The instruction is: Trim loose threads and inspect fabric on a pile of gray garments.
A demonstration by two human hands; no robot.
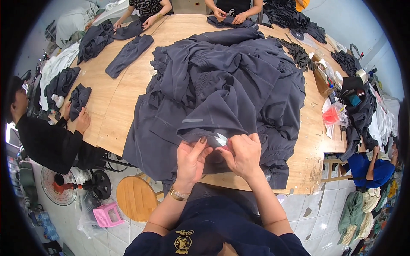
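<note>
A large heap of dark grey garments with gathered elastic parts lies in front of me on the wooden table. My left hand pinches the near edge of one dark grey garment, thumb on top, and lifts that edge a little. A short pale strip shows on the cloth just beyond my thumb. My right hand is closed around small thread snips with shiny blades and a reddish grip. The blades are at the garment's edge, close to my left fingertips. Whether they touch a thread is too small to tell.
Co-workers handle dark cloth at the left, far side and lower right. A grey piece lies to the left of the heap. On the right are dark straps and a red-filled plastic bag. A round stool, pink stool and fan stand lower left.
</note>
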